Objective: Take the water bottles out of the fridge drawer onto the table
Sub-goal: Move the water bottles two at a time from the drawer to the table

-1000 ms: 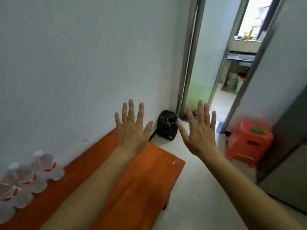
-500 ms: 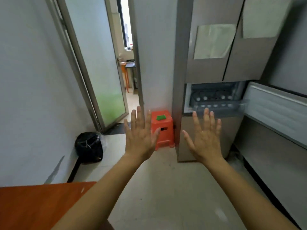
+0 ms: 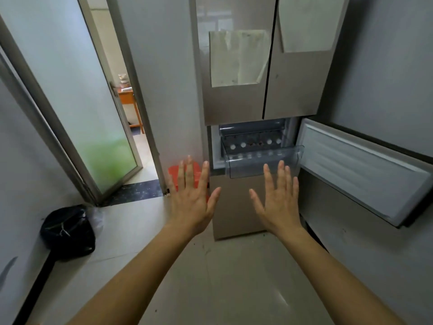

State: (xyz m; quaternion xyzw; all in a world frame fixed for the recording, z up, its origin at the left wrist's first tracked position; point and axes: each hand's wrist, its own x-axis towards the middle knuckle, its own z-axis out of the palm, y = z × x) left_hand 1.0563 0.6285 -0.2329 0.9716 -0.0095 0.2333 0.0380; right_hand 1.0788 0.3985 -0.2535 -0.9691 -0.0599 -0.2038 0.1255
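Holds left hand (image 3: 191, 207) and right hand (image 3: 278, 207) raised, fingers spread. At 12 o'clock: fridge drawer (image 3: 262, 168) pulled out, water bottles (image 3: 243, 144) upright inside, white caps showing.

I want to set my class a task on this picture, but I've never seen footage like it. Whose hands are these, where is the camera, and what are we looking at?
There is no machine here. A person wears one wide-angle camera on the head, looking forward and down, so you see their own arms. The left hand and right hand are both open, fingers spread, holding nothing. Ahead stands a fridge with its lower door swung open to the right. A clear drawer is pulled out, and the white dots in it look like bottle caps. A red stool shows behind the left hand, and a black bag sits on the floor at left. No table is in view.
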